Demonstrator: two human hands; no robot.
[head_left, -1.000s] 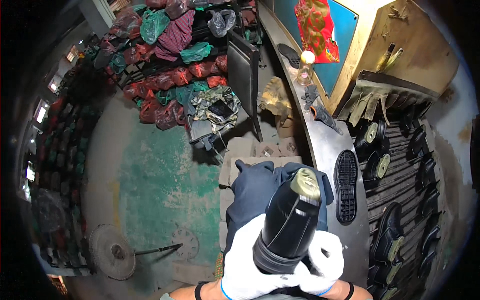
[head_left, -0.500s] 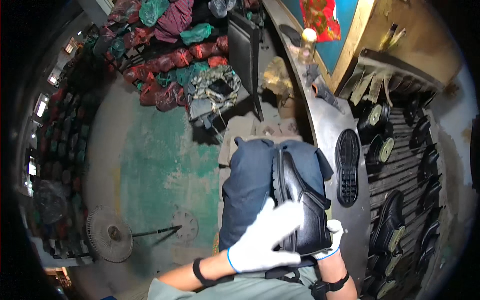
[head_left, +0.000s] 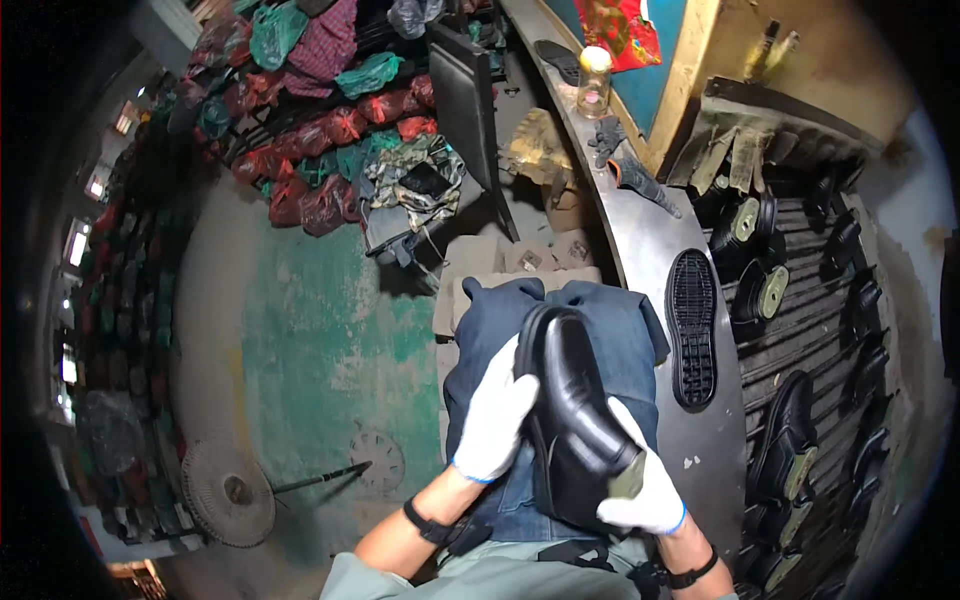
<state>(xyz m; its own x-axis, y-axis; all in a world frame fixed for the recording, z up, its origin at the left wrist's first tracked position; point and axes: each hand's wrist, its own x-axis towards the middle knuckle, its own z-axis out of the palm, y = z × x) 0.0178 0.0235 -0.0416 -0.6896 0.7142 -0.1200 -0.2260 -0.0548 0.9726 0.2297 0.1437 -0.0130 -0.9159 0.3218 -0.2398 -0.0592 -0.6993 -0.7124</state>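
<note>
A glossy black leather shoe (head_left: 575, 385) lies above my lap, toe pointing away, with its sole edge along the left side. My left hand (head_left: 495, 415), in a white glove, is closed round the sole edge near the toe and middle. On the other side, my gloved right hand (head_left: 645, 480) grips the shoe near its heel and opening; part of those fingers is hidden by the shoe. Close by on the right, a loose black shoe sole (head_left: 692, 330) lies tread up on the metal bench (head_left: 640, 235).
A slatted rack (head_left: 800, 340) on the right carries several black shoes. Farther along the bench are a dark glove (head_left: 640, 180) and a bottle (head_left: 593, 85). A chair (head_left: 465, 110) and bagged goods (head_left: 320, 150) stand ahead; a fan (head_left: 230, 493) is at left.
The shoe has turned so more of its upper faces up. My left hand, spread open over it before, now holds its sole side; my right hand has come up along its right side.
</note>
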